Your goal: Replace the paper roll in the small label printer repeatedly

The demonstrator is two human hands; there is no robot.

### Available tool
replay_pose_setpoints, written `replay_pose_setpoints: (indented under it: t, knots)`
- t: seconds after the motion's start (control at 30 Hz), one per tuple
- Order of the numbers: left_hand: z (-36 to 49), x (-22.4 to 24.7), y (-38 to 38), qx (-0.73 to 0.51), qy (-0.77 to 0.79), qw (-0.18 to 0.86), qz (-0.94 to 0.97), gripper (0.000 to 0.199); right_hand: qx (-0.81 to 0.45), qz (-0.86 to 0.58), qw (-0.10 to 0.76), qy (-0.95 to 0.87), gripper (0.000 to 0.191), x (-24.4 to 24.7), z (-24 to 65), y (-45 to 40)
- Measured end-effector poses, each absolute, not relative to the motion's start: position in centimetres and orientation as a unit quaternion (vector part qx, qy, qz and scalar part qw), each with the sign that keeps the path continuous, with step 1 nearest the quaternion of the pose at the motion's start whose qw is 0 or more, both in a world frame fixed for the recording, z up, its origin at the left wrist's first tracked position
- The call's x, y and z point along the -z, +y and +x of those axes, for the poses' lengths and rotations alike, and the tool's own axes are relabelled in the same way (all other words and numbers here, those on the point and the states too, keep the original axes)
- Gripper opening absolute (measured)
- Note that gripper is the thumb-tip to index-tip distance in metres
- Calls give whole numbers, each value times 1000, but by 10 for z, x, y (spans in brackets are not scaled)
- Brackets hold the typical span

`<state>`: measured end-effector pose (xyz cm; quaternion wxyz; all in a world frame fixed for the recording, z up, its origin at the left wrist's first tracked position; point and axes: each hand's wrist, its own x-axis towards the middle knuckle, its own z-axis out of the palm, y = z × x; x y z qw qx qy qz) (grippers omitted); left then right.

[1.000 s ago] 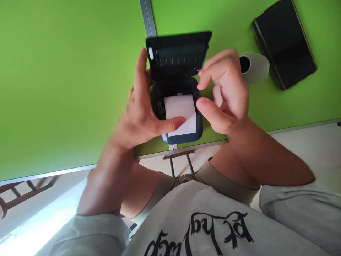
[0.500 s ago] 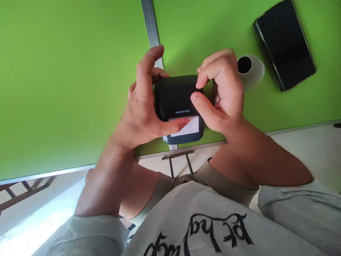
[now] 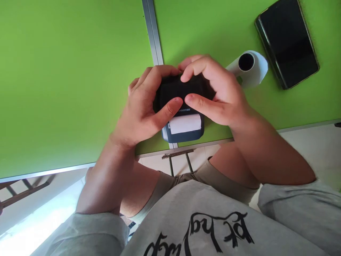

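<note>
A small black and dark-blue label printer (image 3: 170, 87) lies near the table's front edge, across the metal seam. White label paper (image 3: 185, 123) shows at its near side, below the printed brand name. My left hand (image 3: 149, 103) is wrapped round the printer's left side, thumb on the lid and fingers over the far edge. From the right, my right hand (image 3: 218, 90) grips the same printer, its thumb tip close to the left thumb. Fingertips at the far edge are partly hidden.
Right of my hands a white paper roll (image 3: 255, 69) with a dark hollow core lies on the green table (image 3: 66, 78). Beyond it is a black phone (image 3: 290, 42) in a case. The metal seam (image 3: 153, 32) runs away across the table.
My left thumb has moved off the label paper up onto the lid, and its fingers have closed over the far edge. My right hand has shifted left onto the printer.
</note>
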<state>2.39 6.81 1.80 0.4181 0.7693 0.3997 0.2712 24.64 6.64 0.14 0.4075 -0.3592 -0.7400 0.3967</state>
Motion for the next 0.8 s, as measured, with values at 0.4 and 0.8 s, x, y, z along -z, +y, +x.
replay_pose_setpoints:
  t: [0.4,0.8]
  knots:
    - [22,-24,74,-255,381,426,780,51,-321,-321,390,-801,27,-1,252,67]
    - [20,-20,72,-240,387,439,774,65,-301,-387,379,-785,39,-1,244,63]
